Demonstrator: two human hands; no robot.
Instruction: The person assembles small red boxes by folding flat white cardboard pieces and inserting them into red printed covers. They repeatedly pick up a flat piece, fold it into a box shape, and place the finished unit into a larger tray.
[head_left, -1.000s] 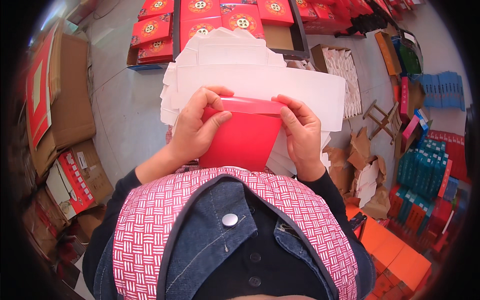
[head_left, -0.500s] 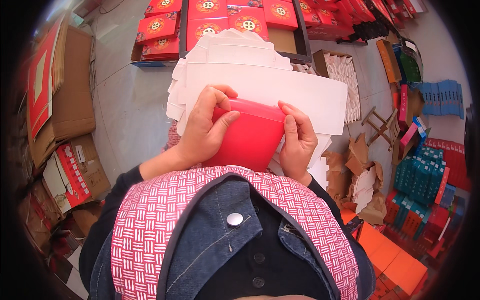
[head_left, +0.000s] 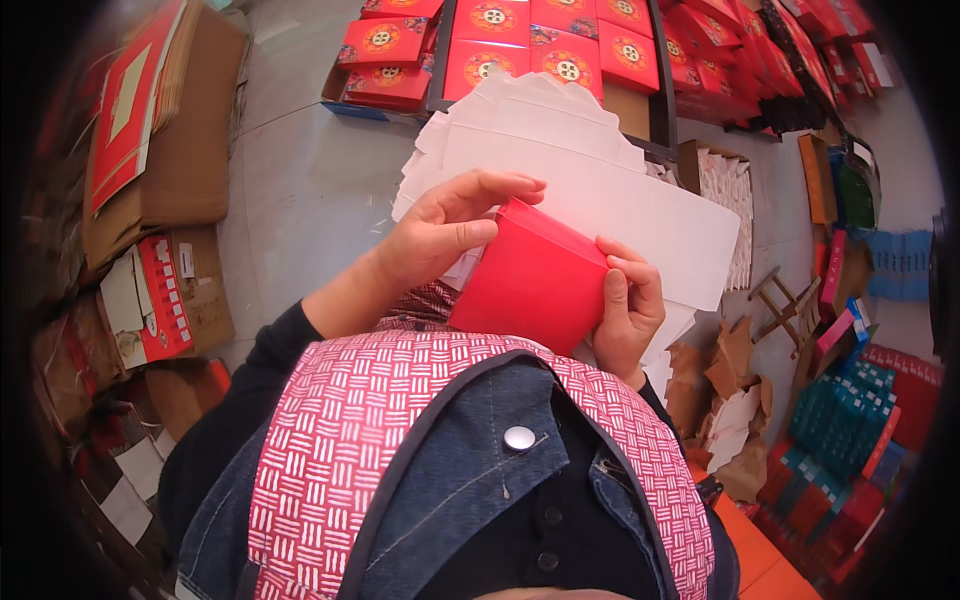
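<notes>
On my feed the red box (head_left: 540, 280) is held close, apron (head_left: 400, 370) right at its near edge, probably for steadiness. My right hand (head_left: 632, 310) pinches its right side between thumb and fingers, I guess to anchor it. My left hand (head_left: 440, 220) is half open at its upper-left corner, can't tell if it's touching. White card blanks (head_left: 600, 185) fan out just beyond the box, blocking some of the dark tray (head_left: 662, 100) of patterned boxes (head_left: 565, 65) past it.
</notes>
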